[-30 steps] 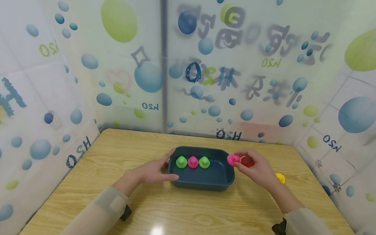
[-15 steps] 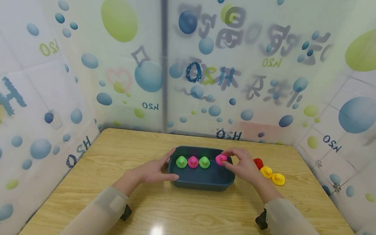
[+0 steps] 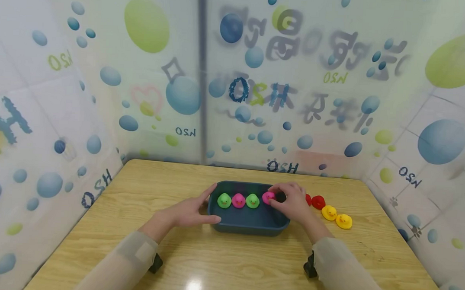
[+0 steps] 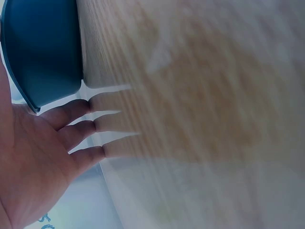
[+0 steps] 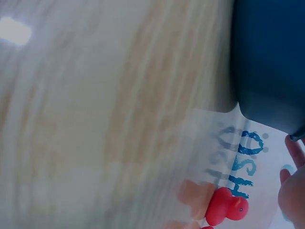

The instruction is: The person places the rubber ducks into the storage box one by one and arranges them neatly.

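A dark blue rectangular tray [image 3: 248, 229] stands on the table with a row of toy ducks inside: a green duck [image 3: 224, 200], a pink duck [image 3: 238, 201] and another green duck [image 3: 252, 201]. At the tray's right end, my right hand [image 3: 295, 204] pinches a second pink duck [image 3: 268, 197] between thumb and fingers, inside the rim. My left hand [image 3: 192, 210] rests against the tray's left end, its thumb along the front rim. Its fingers [image 4: 78, 162] look straight in the left wrist view. The right wrist view leaves the held duck out of sight.
Right of the tray lie red ducks [image 3: 318, 202], one partly hidden by my right hand, and two yellow ducks [image 3: 329, 213]. The wooden table [image 3: 227, 266] meets patterned curtain-like walls [image 3: 317, 79] at the back and sides.
My right hand has carried the pink duck left, from the tray's right rim to inside it near the second green duck. Red and yellow ducks came into view. The left hand has stayed put.
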Motion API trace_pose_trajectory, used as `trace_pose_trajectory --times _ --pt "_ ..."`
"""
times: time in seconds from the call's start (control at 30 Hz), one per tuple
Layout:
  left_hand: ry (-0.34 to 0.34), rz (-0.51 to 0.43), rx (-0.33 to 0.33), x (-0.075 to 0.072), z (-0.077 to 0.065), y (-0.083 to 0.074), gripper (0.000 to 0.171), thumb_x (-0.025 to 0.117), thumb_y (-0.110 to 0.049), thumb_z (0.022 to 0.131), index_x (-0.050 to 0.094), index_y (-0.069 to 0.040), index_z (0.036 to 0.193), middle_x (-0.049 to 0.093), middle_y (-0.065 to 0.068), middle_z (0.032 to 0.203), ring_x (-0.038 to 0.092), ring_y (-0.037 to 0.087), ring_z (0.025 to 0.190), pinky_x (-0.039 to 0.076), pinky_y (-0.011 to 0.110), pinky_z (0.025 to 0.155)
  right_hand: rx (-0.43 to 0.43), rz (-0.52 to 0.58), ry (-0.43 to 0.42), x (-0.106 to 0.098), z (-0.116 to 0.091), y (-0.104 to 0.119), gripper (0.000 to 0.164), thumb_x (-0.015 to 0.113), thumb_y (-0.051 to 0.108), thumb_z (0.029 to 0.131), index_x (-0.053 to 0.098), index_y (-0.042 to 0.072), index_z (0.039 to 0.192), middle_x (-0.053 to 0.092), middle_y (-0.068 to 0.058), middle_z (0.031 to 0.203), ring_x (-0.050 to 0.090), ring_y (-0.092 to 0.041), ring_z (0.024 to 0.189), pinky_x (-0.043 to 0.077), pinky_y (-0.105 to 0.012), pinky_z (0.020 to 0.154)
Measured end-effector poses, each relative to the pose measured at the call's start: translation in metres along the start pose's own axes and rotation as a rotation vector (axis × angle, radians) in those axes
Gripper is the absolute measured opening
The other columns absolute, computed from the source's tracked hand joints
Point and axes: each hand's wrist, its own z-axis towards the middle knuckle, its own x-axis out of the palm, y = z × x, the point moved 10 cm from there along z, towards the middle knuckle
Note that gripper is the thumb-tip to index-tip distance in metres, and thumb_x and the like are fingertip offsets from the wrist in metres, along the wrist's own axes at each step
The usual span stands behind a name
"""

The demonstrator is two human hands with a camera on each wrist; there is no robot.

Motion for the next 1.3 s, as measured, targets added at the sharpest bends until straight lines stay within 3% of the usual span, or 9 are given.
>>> trace_pose_trajectory --times 0.27,0.53,1.3 --pt "-0.002 0.016 -0.007 0.001 0.000 0.001 0.113 0.068 -0.082 0.092 0.000 -0.048 0.176 0.044 0.018 0.174 0.045 0.046 0.158 0.037 0.066 0.129 0.053 -0.076 0.061 0.009 0.000 0.002 0.028 0.085 0.025 0.097 0.077 0.022 0.124 0.075 -0.007 0.127 0.046 -0.040 0.138 0.019 -0.069 0.122" --pt "-0.005 0.012 0.002 -0.002 -0.001 0.001 0.112 0.069 -0.078 0.094 0.000 -0.046 0.176 0.046 0.020 0.172 0.046 0.047 0.157 0.038 0.067 0.128 0.069 -0.176 0.107 0.018 0.004 0.007 0.028 0.086 0.027 0.097 0.076 0.023 0.123 0.076 -0.002 0.120 0.048 -0.037 0.136 0.022 -0.066 0.121" --pt "-0.001 0.013 0.005 0.001 0.001 0.002 0.114 0.069 -0.080 0.092 -0.001 -0.047 0.176 0.046 0.021 0.172 0.047 0.048 0.156 0.039 0.067 0.127 0.071 -0.214 0.144 0.020 0.003 0.009 0.032 0.087 0.022 0.095 0.074 0.020 0.124 0.077 -0.003 0.121 0.051 -0.034 0.132 0.026 -0.065 0.120"
